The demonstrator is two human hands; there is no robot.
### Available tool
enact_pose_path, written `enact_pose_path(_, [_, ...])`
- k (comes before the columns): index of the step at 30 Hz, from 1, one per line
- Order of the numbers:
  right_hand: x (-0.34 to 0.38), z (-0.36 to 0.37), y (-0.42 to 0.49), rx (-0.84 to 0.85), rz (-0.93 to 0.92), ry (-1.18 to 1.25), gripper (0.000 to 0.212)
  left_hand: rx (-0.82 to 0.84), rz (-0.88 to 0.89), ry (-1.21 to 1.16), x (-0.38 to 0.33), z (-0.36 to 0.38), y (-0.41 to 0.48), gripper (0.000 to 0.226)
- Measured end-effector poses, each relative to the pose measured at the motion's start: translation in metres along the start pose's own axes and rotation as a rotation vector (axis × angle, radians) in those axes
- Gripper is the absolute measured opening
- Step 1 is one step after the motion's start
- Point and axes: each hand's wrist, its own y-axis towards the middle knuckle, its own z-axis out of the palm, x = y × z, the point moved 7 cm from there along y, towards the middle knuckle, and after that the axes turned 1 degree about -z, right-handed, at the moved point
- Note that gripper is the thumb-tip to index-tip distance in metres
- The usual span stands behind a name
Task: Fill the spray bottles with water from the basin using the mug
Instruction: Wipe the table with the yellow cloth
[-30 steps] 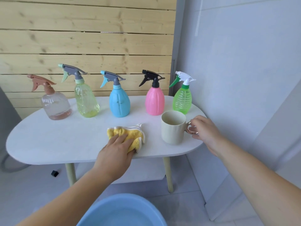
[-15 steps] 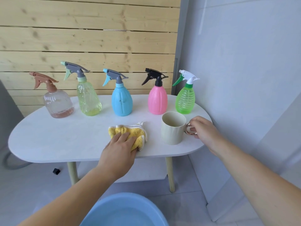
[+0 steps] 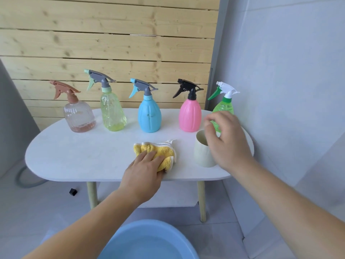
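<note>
Several spray bottles stand in a row at the back of the white table: a clear one with a brown trigger, a yellow-green one, a blue one, a pink one and a green one. The cream mug stands upright near the table's right front, its handle hidden. My right hand hovers over the mug, just in front of the green bottle, with loosely curled fingers that hold nothing. My left hand rests on a yellow cloth. A blue basin of water sits on the floor below.
A wooden slat wall runs behind the table and a grey tiled wall stands close on the right. A grey hose and a small black object lie on the floor at the left. A shelf sits under the tabletop.
My right hand has let go of the mug's handle and risen up and back toward the green bottle. My left hand stays on the cloth.
</note>
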Motion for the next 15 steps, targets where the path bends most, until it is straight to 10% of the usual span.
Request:
enact_pose_path(7, [0.049, 0.109, -0.050, 0.640, -0.123, -0.035, 0.029, -0.022, -0.202, 0.042, 0.078, -0.019, -0.006, 0.040])
enact_pose_path(15, [0.020, 0.149, -0.066, 0.735, -0.116, -0.198, 0.021, -0.048, -0.552, 0.080, 0.222, -0.053, -0.027, 0.034])
